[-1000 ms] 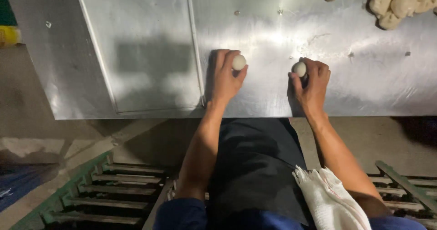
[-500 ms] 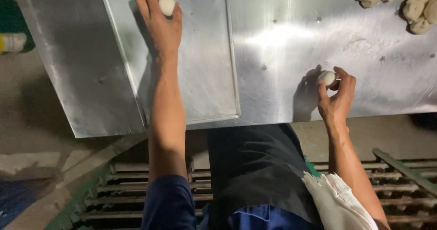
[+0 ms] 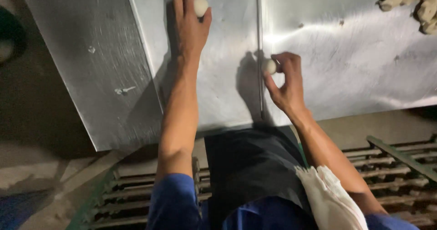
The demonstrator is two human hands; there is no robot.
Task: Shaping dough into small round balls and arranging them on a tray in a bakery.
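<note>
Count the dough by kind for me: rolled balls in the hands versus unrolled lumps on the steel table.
Rolled dough balls: 2, one in the left hand at, one in the right hand at
Heap of unrolled dough lumps: 1, lumps inside too merged to count
Total: 3

Pale dough balls, grey steel table, blue sleeves

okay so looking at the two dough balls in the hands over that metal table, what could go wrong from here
The right hand pinches its dough ball with fingertips only, close to the table's near edge, so it might slip and fall to the floor grating. The left hand is stretched far out with the other ball, a reach that may make placing it less accurate.
</note>
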